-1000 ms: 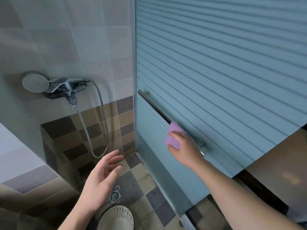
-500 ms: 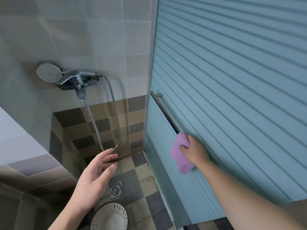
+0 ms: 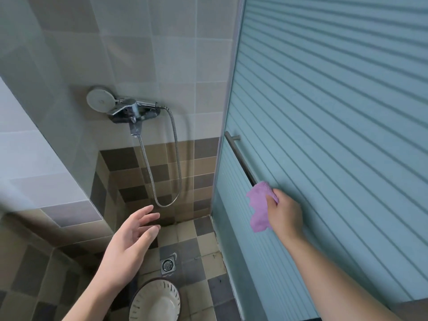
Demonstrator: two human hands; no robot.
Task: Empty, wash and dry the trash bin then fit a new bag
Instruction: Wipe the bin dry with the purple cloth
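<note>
Above checkered floor tiles (image 3: 201, 258), left hand (image 3: 129, 246) splayed, right hand (image 3: 283, 215) clutching purple cloth (image 3: 259, 205).

Soft even daylight, sharp focus, wide-angle bending at edges, no glare.

Checkered tile floor (image 3: 203, 253) in beige, brown and grey squares, running up to the wall base at the back and to the bottom edge of the frosted sliding door (image 3: 324, 135) on the right. Square metal drain (image 3: 167, 265) set flush into one tile near the middle. White trash bin (image 3: 154, 302) with slotted sides standing directly on the tiles, just in front of the drain, open mouth facing up. Dark grime along the grout at the back corner.
</note>
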